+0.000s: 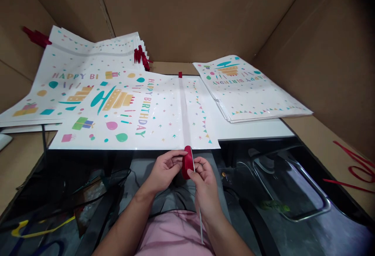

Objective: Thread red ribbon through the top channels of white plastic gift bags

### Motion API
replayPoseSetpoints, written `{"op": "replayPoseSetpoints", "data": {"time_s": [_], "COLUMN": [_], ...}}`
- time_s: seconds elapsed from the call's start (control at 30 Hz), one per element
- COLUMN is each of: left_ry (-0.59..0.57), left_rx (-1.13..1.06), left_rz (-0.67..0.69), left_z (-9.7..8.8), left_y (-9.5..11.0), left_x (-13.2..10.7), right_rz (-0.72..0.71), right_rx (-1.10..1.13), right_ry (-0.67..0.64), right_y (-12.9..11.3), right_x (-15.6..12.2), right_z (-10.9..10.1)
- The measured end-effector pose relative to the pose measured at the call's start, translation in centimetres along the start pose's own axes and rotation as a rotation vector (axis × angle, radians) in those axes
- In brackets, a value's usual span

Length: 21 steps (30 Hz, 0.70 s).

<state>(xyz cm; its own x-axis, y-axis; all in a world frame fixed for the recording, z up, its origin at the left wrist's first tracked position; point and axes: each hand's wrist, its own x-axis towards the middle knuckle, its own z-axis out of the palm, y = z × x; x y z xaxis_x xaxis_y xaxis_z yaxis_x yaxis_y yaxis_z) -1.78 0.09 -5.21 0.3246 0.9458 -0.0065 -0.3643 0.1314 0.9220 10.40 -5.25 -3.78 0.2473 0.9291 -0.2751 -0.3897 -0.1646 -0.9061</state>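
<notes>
A flat white "Happy Birthday" gift bag lies on the table in front of me, its near edge at the table's front. At that edge a red ribbon handle sticks out. My left hand pinches the ribbon from the left. My right hand grips it from the right, together with a thin white rod that runs down toward my lap. Both hands are closed on the ribbon, just below the bag's edge.
A fanned pile of finished bags with red handles lies at the back left. A stack of flat printed bags sits at the right. Cardboard walls surround the table. Loose red ribbons lie at the far right.
</notes>
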Motion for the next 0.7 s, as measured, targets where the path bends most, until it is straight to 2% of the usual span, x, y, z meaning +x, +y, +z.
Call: {"op": "replayPoseSetpoints", "data": {"time_s": [0.13,0.37,0.7], "left_ry": [0.032,0.164,0.218], "left_rx": [0.062,0.170,0.200], "left_rz": [0.086,0.221,0.261], "left_z": [-0.1,-0.1,0.3], "left_y": [-0.5,-1.9,-2.4], "left_x": [0.2,0.3,0.3], "right_rz": [0.001,0.023,0.039], "right_rx": [0.027,0.076,0.121], "right_ry": [-0.007,-0.018,-0.008], "right_y": [-0.1,-0.1,-0.3], "right_x": [0.0,-0.2,-0.7], "right_z": [0.0,0.1,0.5]}}
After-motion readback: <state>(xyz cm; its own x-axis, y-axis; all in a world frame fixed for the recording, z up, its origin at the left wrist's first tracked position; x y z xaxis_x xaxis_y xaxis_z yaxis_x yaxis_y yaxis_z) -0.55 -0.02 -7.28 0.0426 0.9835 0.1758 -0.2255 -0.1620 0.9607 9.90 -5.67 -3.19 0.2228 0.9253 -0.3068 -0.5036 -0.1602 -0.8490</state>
